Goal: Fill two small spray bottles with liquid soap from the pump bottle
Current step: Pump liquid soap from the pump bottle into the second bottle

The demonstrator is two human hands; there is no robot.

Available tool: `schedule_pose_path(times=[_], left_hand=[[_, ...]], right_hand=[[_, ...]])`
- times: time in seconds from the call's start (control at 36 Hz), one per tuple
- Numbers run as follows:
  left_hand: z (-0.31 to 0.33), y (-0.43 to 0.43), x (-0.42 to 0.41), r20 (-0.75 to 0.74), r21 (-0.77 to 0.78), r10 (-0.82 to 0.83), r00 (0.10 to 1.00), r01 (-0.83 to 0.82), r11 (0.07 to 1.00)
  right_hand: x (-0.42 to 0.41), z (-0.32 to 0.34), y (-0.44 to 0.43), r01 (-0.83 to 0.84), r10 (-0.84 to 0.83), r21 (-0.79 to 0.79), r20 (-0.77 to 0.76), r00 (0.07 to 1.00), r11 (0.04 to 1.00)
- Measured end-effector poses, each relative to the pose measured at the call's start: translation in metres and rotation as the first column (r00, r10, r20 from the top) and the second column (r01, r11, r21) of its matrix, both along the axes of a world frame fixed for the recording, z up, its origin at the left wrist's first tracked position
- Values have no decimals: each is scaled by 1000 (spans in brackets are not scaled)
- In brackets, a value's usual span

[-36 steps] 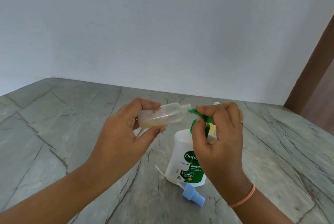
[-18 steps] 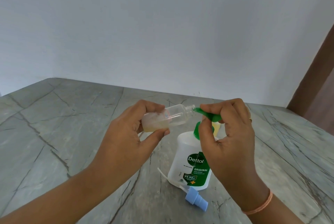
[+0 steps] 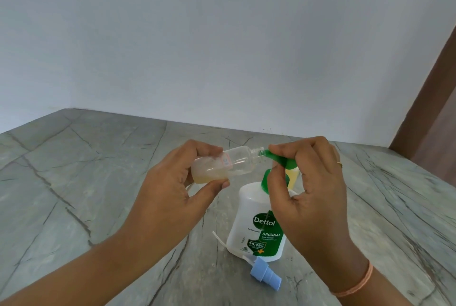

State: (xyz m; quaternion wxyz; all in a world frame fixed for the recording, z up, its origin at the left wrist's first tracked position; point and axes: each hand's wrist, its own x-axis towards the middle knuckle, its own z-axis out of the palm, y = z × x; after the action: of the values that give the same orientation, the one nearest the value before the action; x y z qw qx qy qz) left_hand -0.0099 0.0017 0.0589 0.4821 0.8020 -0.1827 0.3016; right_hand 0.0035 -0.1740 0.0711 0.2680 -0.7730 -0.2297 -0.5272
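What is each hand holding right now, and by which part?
The left hand holds the small spray bottle around its lower half. The right hand grips the green pump head of the pump bottle.

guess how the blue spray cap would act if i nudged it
The spray cap lies on its side on the table and looks round, so it may roll a little. Its thin white tube would probably drag and stop it. Small plastic, so likely very light.
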Motion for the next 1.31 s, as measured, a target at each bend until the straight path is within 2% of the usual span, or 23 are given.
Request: schedule_pose_path(times=[0.39, 0.78, 1.03, 1.31], left_hand=[[-1, 0, 1, 0, -18, -9, 1000, 9, 1000], [0, -1, 0, -13, -54, -26, 1000, 26, 998], [-1, 0, 0, -6, -31, -17, 1000, 17, 999], [-3, 1, 1, -10, -33, -23, 1000, 23, 999]], right_hand=[[8, -17, 5, -24, 24, 118, -1, 1000, 993], [2, -3, 1, -51, 52, 70, -24, 998, 996], [6, -13, 5, -56, 57, 133, -7, 998, 990], [2, -10, 2, -81, 86, 115, -41, 995, 990]])
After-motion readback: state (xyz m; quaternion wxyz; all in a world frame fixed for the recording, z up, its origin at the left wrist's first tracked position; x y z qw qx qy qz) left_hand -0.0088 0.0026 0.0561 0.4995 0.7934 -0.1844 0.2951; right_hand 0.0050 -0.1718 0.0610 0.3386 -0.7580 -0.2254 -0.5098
